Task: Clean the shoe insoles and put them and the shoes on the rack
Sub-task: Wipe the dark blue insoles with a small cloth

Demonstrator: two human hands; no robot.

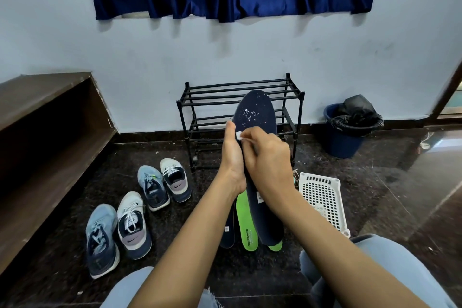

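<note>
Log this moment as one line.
step: cleaning | left hand: holds dark insole | right hand: pinches white wipe | shoes: on floor

Navy insole (257, 112) upright, white-specked, before black rack (215, 87).

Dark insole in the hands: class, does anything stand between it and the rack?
Nothing visible does. The left hand holds the insole upright directly before the rack, the right hand pinching a white wipe against it; the shoes lie on the floor, off to the left.
</note>
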